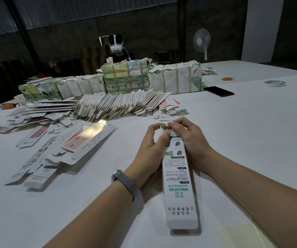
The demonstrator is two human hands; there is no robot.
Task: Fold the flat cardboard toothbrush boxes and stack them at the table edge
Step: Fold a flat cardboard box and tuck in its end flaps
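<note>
I see the long white printed cardboard toothbrush box [179, 178] above the white table [251, 140], between both hands; my left hand [150, 149] and right hand [188, 140] pinch its far end flap with curled fingers; flat white cardboard blanks [115, 104] lie fanned beyond, before paper-wrapped strapped bundles [175, 76].

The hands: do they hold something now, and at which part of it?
Both hold one toothbrush box at its far end: left hand on its left side, right hand on its right, fingertips pinching the end flap.
</note>
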